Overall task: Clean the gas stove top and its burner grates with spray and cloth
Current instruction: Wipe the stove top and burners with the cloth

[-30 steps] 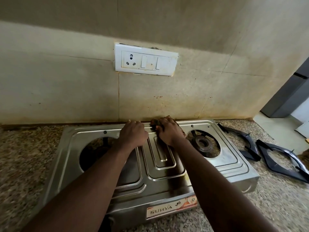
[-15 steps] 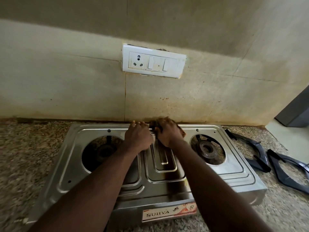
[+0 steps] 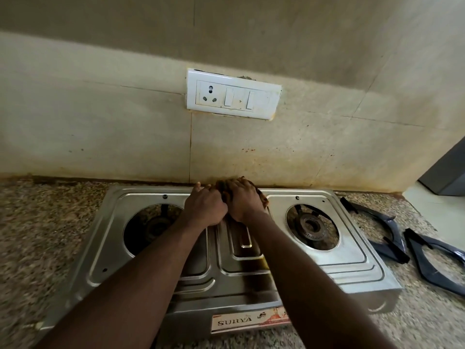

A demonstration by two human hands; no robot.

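Steel two-burner stove (image 3: 347, 263) sits on a speckled countertop (image 3: 50, 222), back edge close to the stained tiled wall (image 3: 100, 134). Right hand (image 3: 245, 201) at rear centre of the stove top, fingers curled over a brown cloth (image 3: 263, 197), pressing it on the metal right by the wall. Left hand (image 3: 205, 209) touches the right one, knuckles up, fingers bent down at the back rim; cannot tell if it grips the cloth or anything else. Both forearms cross the ribbed middle panel and hide much of it. Left burner (image 3: 153, 227) and right burner (image 3: 312, 226) are uncovered. Inner grate (image 3: 390, 251) and outer grate (image 3: 419, 258), both dark, lie flat on the countertop right of the stove, just beside each other, the outer one cut by the frame edge. White switchboard (image 3: 234, 95) on the wall above the hands. SURYA label (image 3: 241, 322) on the stove front. Dark grey panel (image 3: 445, 177) at far right
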